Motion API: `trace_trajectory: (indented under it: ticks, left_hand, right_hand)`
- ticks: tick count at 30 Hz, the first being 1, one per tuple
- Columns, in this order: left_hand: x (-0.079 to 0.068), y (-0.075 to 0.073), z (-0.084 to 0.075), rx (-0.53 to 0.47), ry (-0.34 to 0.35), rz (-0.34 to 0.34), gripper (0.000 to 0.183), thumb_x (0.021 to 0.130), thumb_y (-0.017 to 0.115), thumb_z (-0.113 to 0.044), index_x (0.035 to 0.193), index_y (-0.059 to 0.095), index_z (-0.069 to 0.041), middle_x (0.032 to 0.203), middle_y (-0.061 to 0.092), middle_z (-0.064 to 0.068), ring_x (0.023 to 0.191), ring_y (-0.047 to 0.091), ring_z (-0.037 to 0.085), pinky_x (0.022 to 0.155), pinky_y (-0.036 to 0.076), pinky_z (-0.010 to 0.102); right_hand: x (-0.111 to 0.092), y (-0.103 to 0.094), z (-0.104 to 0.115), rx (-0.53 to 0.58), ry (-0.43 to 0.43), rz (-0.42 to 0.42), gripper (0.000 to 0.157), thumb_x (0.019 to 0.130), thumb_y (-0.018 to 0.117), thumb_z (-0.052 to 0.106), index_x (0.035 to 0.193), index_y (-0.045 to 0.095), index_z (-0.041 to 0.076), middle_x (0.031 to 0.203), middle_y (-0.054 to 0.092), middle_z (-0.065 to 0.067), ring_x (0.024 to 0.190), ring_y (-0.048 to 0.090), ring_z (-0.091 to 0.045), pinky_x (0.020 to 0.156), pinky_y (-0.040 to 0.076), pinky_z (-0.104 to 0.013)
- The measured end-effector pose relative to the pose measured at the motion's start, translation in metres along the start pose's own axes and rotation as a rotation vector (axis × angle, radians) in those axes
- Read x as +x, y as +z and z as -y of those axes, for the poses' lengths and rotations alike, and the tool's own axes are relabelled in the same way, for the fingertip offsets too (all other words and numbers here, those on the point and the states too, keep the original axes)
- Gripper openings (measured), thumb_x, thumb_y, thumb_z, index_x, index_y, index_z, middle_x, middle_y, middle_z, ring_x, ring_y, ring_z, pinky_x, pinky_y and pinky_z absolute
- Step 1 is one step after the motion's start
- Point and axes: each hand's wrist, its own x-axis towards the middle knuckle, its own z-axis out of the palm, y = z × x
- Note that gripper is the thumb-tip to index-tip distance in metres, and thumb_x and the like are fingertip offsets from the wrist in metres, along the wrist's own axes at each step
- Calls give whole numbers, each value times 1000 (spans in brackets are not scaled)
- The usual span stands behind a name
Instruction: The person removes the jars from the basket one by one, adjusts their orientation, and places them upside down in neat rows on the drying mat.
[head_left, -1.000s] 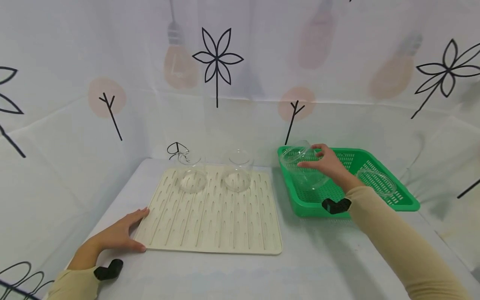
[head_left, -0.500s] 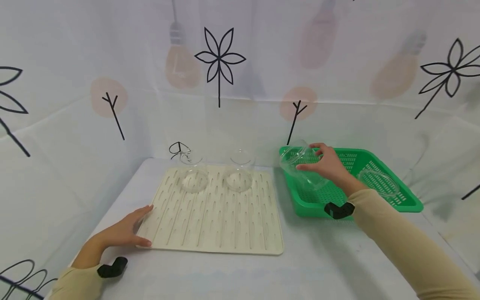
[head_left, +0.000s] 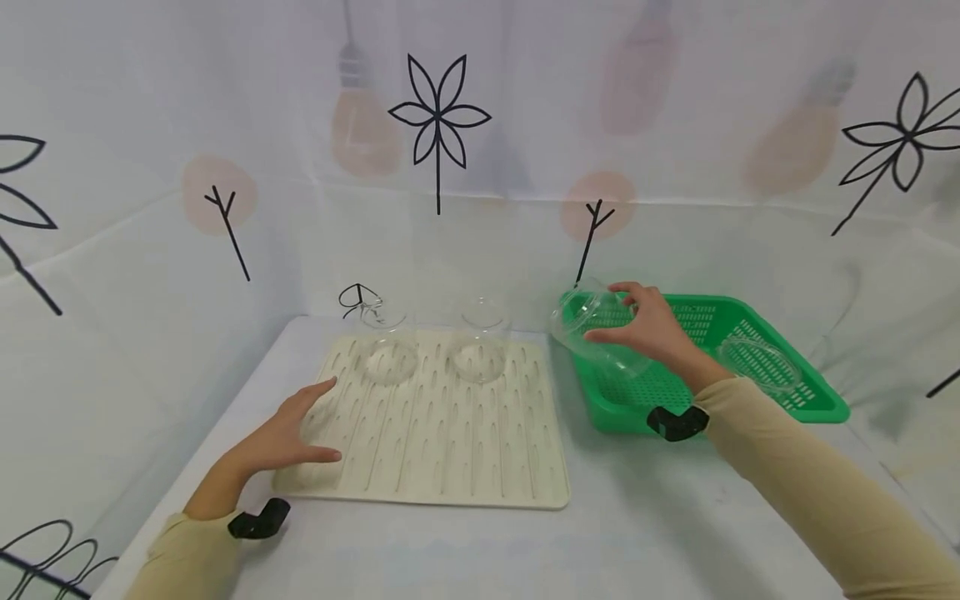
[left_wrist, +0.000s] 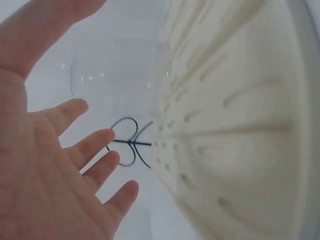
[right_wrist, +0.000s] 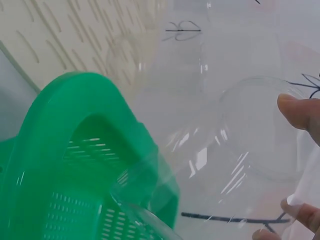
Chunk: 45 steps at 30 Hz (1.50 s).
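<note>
Right hand: (head_left: 651, 327) curled about a clear container, thumb on the near side, fingers on the far side; grip firmest to see in the head view.
Held container: (head_left: 596, 329) transparent, tilted, raised over the left rear part of the green basket; which end is its mouth cannot be told.
Green basket: (head_left: 618, 418) right of the mat, slotted walls, sloping sides.
In the basket: a clear round piece (head_left: 759, 365) toward the right end; its full shape is hard to make out.
Left hand: (head_left: 281, 437) thumb and fingers spread, grasping nothing; above the mat's left side, and in the left wrist view a gap shows between fingertips and mat.
Hands together or apart: well apart, one on each side of the mat's middle.
Cream mat: (head_left: 450, 442) rectangular, ridged, lying flat on the white tabletop (head_left: 450, 554).
On the mat: two clear containers, left one (head_left: 387, 358) and right one (head_left: 478, 354), upright side by side near the rear edge, a space between them.
Backdrop: pale cloth (head_left: 285, 83) printed with black line flowers and faded bulbs.
Sleeves: beige, on both arms.
</note>
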Motion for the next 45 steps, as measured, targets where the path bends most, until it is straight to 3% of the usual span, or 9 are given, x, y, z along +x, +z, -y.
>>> trace_trajectory:
  ticks: [14,29,45]
  left_hand:
    - [29,10,-43,-118,78,-43,100,71,81,-34,148,21,-14,151,16,15,135,16,40,97,23,68]
    - [58,20,-81,-167,197,-69,98,72,79,-38,149,21,-18,150,20,13,132,26,39,99,29,60]
    - [80,28,-107,-227,194,-49,97,72,79,-43,148,20,-28,150,19,5,133,26,33,99,30,58]
  right_hand:
    - [-3,5,16,-36,-59,-18,88,70,79,46,138,38,6,122,37,-24,106,41,-38,84,40,-54]
    - [-6,9,32,-45,-105,-18,87,69,81,43,137,41,7,120,39,-23,107,40,-39,84,40,-56]
    - [-6,22,50,-63,-169,17,87,65,83,41,136,43,10,120,41,-20,107,42,-35,84,41,-53]
